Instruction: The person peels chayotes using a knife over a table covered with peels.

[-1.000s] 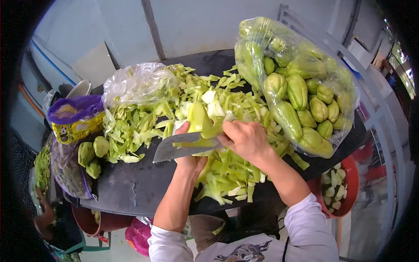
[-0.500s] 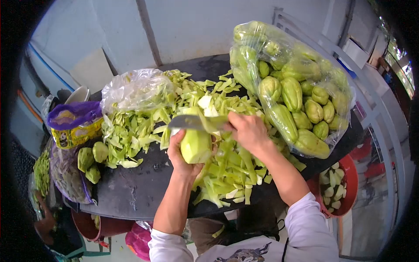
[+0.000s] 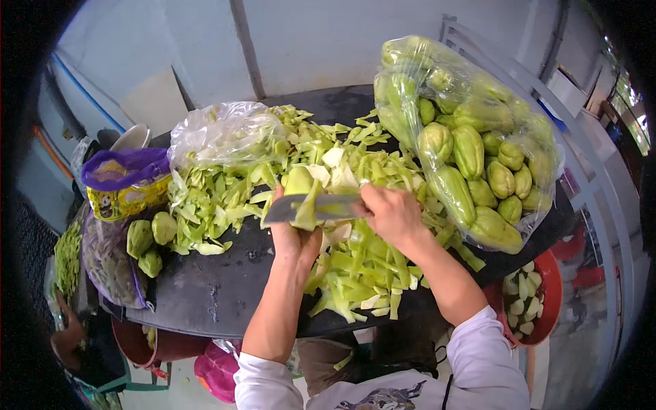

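Observation:
My left hand [image 3: 296, 244] is closed round a pale green, peeled-looking chayote [image 3: 298, 180] above the middle of the table. In my right hand [image 3: 396, 217] is a broad-bladed knife [image 3: 281, 210], its blade lying across the near side of the chayote and hiding part of it. A strip of green peel hangs over the blade. Beneath both hands spreads a heap of chayote peelings [image 3: 365, 263]. To the right, a clear plastic bag [image 3: 471, 154] bulges with whole green chayotes.
Three whole chayotes [image 3: 140, 237] sit at the table's left, beside a purple net bag [image 3: 113, 263]. A crumpled clear bag [image 3: 225, 133] rests on peelings at the back. Below the right edge stands a red bucket [image 3: 552, 301] holding pale peeled pieces. A metal railing [image 3: 594, 198] runs along the right.
The knife has moved down across the chayote, nearer to me. The chayote has tilted away, and its lower part is now hidden behind blade and hand. The view has shifted slightly.

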The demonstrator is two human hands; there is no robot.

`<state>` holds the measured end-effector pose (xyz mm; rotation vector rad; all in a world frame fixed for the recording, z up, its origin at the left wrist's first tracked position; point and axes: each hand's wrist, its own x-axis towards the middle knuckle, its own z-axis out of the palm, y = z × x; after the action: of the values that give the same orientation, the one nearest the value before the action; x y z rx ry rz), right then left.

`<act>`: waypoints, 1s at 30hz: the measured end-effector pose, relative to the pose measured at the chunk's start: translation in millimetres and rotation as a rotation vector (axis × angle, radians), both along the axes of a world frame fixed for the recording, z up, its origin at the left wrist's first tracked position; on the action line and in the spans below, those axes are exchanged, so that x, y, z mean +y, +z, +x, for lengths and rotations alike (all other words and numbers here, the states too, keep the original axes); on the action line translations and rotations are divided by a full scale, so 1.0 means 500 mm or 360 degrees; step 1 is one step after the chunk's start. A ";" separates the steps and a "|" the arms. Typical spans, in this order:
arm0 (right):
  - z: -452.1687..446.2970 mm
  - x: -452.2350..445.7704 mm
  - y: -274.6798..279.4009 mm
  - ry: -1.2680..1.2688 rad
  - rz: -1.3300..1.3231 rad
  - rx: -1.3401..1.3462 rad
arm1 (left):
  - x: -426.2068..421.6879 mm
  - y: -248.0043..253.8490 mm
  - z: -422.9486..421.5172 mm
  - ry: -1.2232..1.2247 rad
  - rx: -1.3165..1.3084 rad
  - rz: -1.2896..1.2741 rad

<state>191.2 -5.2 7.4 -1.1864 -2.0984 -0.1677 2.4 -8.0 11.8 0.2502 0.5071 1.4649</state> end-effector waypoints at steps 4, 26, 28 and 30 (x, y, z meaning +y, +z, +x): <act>-0.027 -0.022 0.017 0.0082 0.0184 -0.0049 | -0.002 -0.007 0.003 -0.0172 -0.0184 0.0005; -0.012 -0.009 0.013 0.0028 -0.0003 0.0004 | -0.034 -0.016 0.019 -0.0179 0.0191 0.0128; 0.013 0.018 -0.003 -0.0025 -0.0124 0.0009 | -0.032 -0.003 0.020 -0.0122 0.0233 0.0083; 0.022 0.020 -0.005 -0.0059 -0.0114 -0.0037 | -0.027 0.006 0.020 -0.0171 0.0268 0.0133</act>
<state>202.3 4.7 4.8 -1.2716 -2.1192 -0.1246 12.3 -21.6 14.9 0.4634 0.5604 1.3685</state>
